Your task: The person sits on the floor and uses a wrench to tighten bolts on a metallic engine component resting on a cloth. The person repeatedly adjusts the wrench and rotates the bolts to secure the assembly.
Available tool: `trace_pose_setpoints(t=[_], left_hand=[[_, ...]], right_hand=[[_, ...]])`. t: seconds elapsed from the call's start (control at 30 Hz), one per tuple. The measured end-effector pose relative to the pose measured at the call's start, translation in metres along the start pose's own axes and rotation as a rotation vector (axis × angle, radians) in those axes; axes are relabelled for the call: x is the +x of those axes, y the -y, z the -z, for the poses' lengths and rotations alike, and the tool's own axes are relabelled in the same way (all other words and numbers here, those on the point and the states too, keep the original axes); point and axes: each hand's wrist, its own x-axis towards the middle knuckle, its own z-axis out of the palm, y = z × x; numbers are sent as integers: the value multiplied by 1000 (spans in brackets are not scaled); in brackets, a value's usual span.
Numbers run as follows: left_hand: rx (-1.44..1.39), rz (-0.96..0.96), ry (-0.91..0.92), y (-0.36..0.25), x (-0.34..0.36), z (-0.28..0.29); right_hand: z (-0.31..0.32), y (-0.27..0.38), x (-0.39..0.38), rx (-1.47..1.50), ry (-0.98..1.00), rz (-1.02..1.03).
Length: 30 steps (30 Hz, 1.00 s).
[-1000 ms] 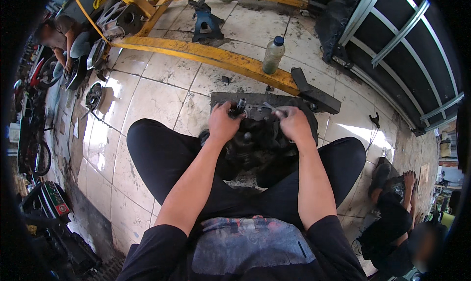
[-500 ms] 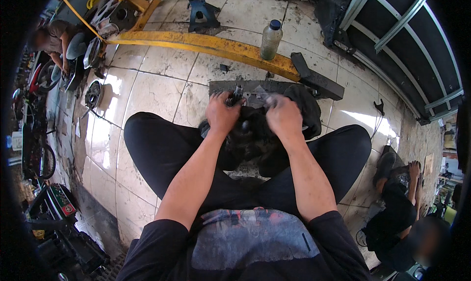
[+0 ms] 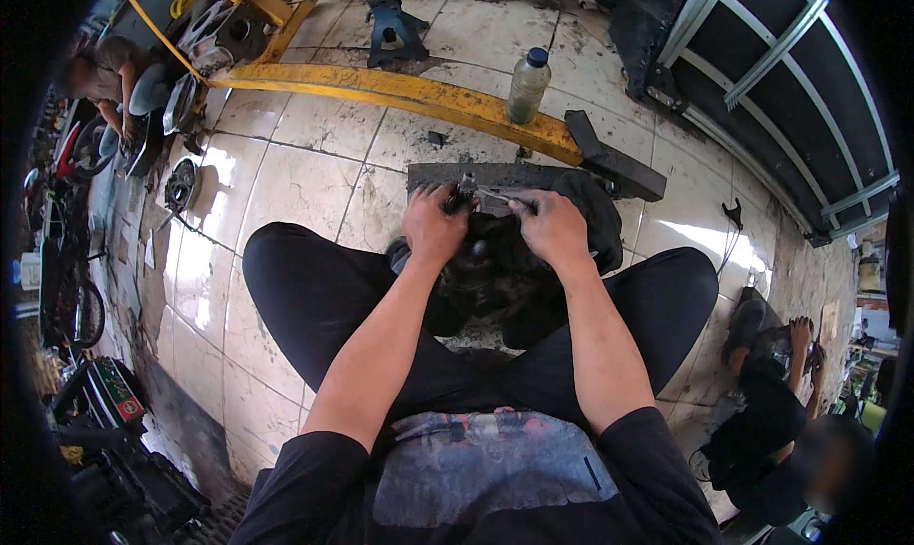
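My left hand (image 3: 435, 225) is closed round a small, dark, greasy metal part (image 3: 466, 185), whose lighter cylindrical end sticks up past the fingers. My right hand (image 3: 554, 227) pinches a thin, light-coloured metal tool (image 3: 494, 196); its tip points left and lies at or very near the part. What kind of tool it is, I cannot make out. Both hands are above a dark flat slab (image 3: 533, 174) on the floor. Beneath and between them is a dark, blackened mass, too dim to tell apart. Dark cloth (image 3: 600, 214) lies against the right side.
A yellow steel beam (image 3: 381, 83) crosses beyond the slab, with a capped bottle (image 3: 528, 86) standing by it. Farther off is a blue stand (image 3: 390, 29). A forked tool (image 3: 732, 214) lies at right. Two other people sit at work, one far left, one lower right.
My right hand, blurred by motion earlier, is now steady, and the thin tool in it shows clearly against the part. The left hand keeps its grip almost in place.
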Motion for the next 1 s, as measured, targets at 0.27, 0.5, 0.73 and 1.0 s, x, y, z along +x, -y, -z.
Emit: trace_pose_setpoints(t=[0.27, 0.5, 0.73, 1.0], left_hand=[[-29, -43, -24, 4, 0, -1], [-2, 0, 33, 0, 2, 0], [16, -41, -49, 5, -1, -4], [33, 16, -22, 7, 0, -7]], right_hand=[[6, -1, -3, 17, -40, 1], [-13, 14, -6, 5, -98, -36], [33, -9, -1, 48, -60, -126], [1, 14, -15, 33, 155, -38]])
